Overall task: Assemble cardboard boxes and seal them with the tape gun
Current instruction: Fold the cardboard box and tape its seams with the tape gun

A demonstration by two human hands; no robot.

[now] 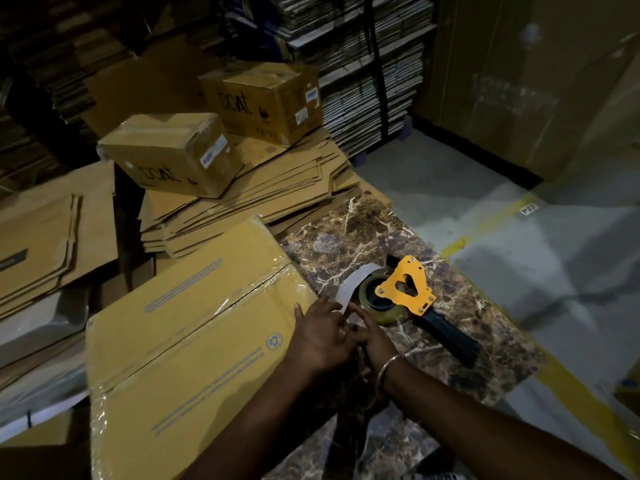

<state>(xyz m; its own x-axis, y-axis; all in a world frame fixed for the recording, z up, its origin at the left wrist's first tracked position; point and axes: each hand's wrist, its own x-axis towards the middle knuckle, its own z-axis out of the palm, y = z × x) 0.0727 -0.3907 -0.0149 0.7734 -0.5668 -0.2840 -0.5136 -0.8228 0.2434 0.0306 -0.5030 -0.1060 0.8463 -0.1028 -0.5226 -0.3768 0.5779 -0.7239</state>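
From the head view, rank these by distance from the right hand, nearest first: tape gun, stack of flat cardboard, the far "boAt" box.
1. tape gun: on the marble table, just beyond the right hand.
2. stack of flat cardboard: behind the table, up-left.
3. far "boAt" box: atop that stack, at the back.

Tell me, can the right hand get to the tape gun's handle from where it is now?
Probably yes. The right hand sits beside the tape roll, and the tape gun lies flat on the marble table with its black handle pointing toward the person's right, nothing lying over it. A short move sideways should do.
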